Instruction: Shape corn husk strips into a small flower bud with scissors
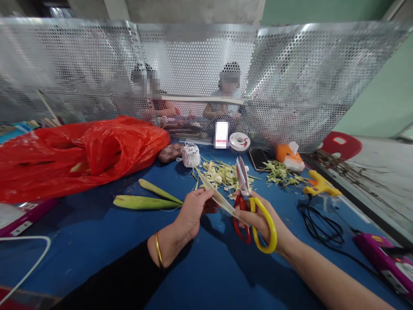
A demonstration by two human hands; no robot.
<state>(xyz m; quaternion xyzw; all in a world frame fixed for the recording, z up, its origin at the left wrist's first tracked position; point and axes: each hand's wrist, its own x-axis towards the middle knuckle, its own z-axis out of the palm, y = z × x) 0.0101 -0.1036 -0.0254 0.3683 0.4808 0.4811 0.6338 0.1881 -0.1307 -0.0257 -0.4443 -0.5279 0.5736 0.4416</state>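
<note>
Between my two hands stretches a pale, flat strip of plant leaf or husk. My left hand, with a gold bangle at the wrist, pinches it near its middle. The scissors, with one red and one yellow handle, are in my right hand, blades upward and slightly parted. The fingers of that hand also touch the strip's lower end. Two green leaf pieces lie on the blue table left of my left hand. Pale green trimmings are scattered just beyond my hands.
A red plastic bag fills the left side. White string, a ribbon spool, a phone and an orange tissue pack line the back. A yellow glue gun trails its cable at right. People sit behind the perforated metal screen.
</note>
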